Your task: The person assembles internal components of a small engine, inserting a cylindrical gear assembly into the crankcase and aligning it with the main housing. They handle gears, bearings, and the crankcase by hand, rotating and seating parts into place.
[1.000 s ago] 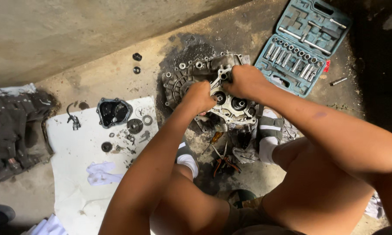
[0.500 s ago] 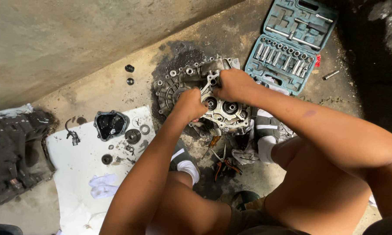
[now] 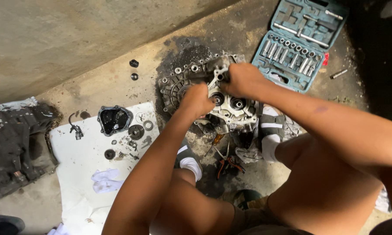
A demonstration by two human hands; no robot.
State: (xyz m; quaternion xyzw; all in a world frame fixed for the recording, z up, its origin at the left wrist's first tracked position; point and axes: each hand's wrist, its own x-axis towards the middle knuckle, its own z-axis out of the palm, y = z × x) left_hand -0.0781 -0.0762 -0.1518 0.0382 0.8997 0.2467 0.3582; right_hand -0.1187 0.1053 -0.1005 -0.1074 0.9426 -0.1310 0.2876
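Both hands are clamped on the metal gearbox housing (image 3: 213,93), which sits on the oily concrete floor (image 3: 117,78) between the person's feet. Compared with a second ago, the left hand (image 3: 197,101) and right hand (image 3: 243,80) have barely shifted on it (the view itself has drifted a bit, so the socket set moves toward the top right). So my read is that the housing hasn't come apart or been lifted yet, just gripped hard. Left fingers are curled tight over the near edge by the round bearing holes, right fingers wrapped around the upper lug. An open blue socket set (image 3: 298,41) lies just beyond the right forearm. Off to the left, a white sheet (image 3: 82,174) carries a small black cover (image 3: 114,119), gears and washers, plus a crumpled white rag (image 3: 103,180). Pliers (image 3: 226,163) lie near the white socks.
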